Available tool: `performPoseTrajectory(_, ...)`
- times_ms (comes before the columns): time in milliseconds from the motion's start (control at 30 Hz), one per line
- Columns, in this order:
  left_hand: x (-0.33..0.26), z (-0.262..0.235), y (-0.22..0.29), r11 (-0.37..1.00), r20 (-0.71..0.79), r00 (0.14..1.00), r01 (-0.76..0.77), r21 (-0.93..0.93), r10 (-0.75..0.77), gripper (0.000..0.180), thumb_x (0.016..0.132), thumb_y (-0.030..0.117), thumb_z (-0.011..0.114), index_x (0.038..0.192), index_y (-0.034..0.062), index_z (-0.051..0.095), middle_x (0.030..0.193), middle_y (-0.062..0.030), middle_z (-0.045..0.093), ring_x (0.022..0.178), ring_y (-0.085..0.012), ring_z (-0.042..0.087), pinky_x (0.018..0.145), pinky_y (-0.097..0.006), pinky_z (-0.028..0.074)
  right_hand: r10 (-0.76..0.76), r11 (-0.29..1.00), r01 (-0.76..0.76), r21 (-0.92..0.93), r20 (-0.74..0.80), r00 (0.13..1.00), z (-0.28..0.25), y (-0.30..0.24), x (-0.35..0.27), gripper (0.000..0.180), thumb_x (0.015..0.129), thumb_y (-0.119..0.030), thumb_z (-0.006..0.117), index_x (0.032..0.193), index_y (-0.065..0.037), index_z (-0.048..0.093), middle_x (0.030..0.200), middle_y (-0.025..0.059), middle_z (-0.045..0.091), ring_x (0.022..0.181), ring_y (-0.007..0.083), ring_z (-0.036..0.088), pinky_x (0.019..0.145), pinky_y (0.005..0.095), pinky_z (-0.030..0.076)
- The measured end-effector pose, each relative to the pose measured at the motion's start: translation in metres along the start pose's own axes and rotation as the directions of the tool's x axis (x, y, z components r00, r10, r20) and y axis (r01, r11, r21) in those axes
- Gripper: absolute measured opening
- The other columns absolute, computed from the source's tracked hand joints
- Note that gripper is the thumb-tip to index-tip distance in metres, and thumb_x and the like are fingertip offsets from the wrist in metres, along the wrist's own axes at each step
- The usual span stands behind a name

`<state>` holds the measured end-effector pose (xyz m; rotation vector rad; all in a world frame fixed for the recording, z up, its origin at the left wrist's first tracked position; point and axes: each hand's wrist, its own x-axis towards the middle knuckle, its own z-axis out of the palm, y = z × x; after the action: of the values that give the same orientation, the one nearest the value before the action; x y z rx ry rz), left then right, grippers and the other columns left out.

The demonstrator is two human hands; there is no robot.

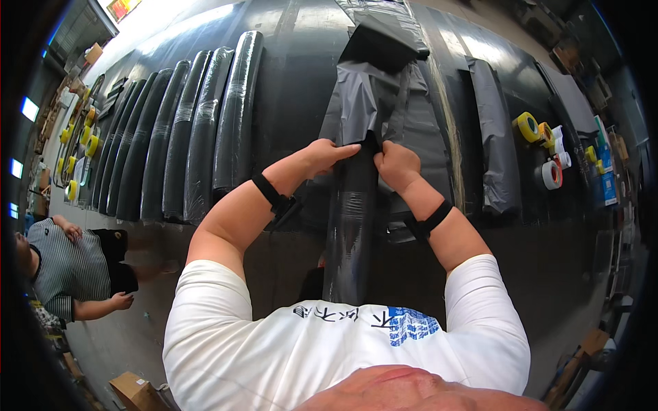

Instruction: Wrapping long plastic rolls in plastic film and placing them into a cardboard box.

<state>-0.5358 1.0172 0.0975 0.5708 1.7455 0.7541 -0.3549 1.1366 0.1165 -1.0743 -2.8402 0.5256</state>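
A long black roll [351, 240] in shiny clear film lies straight ahead of me, its near end close to my chest. Over its far part sits a loose, creased grey plastic sleeve [356, 103], dark where it folds over at the far end. My left hand [330, 155] is at the sleeve's near edge on the left of the roll, thumb stretched across the top and fingers mostly hidden. On the other side, my right hand [399, 166] is closed in a fist on the same edge. More grey sheeting [428, 147] lies flat under the roll, to its right.
Several wrapped black rolls [236, 113] lie side by side on the dark table [295, 89] at left. A grey-covered roll [495, 137] lies to the right, near yellow tape rolls [526, 127] and white ones [550, 175]. Another person [72, 267] is at far left. A cardboard box [137, 392] stands lower left.
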Motion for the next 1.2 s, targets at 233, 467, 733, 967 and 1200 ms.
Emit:
performPoseTrajectory(233, -0.076, 0.076, -0.008, 0.990, 0.017, 0.992, -0.128, 0.053, 0.128, 0.069, 0.080, 0.052, 0.075, 0.115, -0.0058, 0.061, 0.104, -0.0108, 0.065, 0.095, -0.0214, 0.064, 0.085, -0.033, 0.050, -0.183, 0.951, 0.225, 0.212, -0.202, 0.962, 0.006, 0.040, -0.090, 0.015, 0.084, -0.017, 0.056, 0.079, -0.003, 0.052, 0.084, 0.0196, 0.060, 0.083, 0.0425, 0.059, 0.072, 0.0495, 0.047)
performPoseTrajectory(467, -0.135, 0.174, -0.038, 0.988, 0.200, 0.968, -0.138, -0.071, 0.149, 0.060, 0.085, 0.048, 0.071, 0.116, -0.0024, 0.063, 0.107, -0.0087, 0.064, 0.089, -0.0182, 0.059, 0.077, -0.033, 0.048, -0.316, 0.937, 0.335, 0.095, -0.172, 0.933, -0.033, 0.098, -0.235, 0.014, 0.080, -0.016, 0.059, 0.079, -0.003, 0.052, 0.080, 0.0183, 0.059, 0.077, 0.0409, 0.059, 0.069, 0.0500, 0.048)
performPoseTrajectory(733, -0.128, 0.262, -0.075, 0.952, 0.368, 0.913, 0.067, 0.299, -0.179, 0.051, 0.092, 0.039, 0.060, 0.123, -0.0014, 0.058, 0.111, -0.0133, 0.063, 0.097, -0.0260, 0.060, 0.081, -0.039, 0.048, -0.112, 0.977, 0.087, 0.194, 0.123, 0.986, 0.000, 0.179, -0.332, 0.017, 0.082, -0.017, 0.052, 0.079, 0.000, 0.052, 0.083, 0.0223, 0.061, 0.078, 0.0436, 0.059, 0.071, 0.0511, 0.049)
performPoseTrajectory(967, -0.119, 0.288, -0.045, 0.789, 0.450, 0.876, -0.148, 0.596, -0.175, 0.041, 0.089, 0.030, 0.061, 0.108, -0.0056, 0.065, 0.097, -0.0170, 0.067, 0.088, -0.0277, 0.063, 0.076, -0.040, 0.049, 0.007, 0.711, -0.325, 0.623, 0.456, 0.890, -0.002, 0.212, -0.354, 0.095, 0.070, -0.023, 0.078, 0.141, 0.005, 0.021, 0.136, 0.0271, 0.046, 0.128, 0.0358, 0.048, 0.108, 0.0380, 0.038)
performPoseTrajectory(1200, -0.096, 0.329, -0.015, 0.863, 0.472, 0.880, -0.277, 0.422, 0.051, 0.040, 0.088, 0.028, 0.062, 0.109, -0.0069, 0.065, 0.097, -0.0160, 0.068, 0.086, -0.0274, 0.063, 0.078, -0.036, 0.048, -0.125, 0.840, 0.040, 0.542, 0.120, 0.985, -0.058, 0.219, -0.342, 0.129, 0.058, -0.029, 0.091, 0.153, -0.005, 0.006, 0.134, 0.0227, 0.044, 0.127, 0.0390, 0.047, 0.106, 0.0436, 0.040)
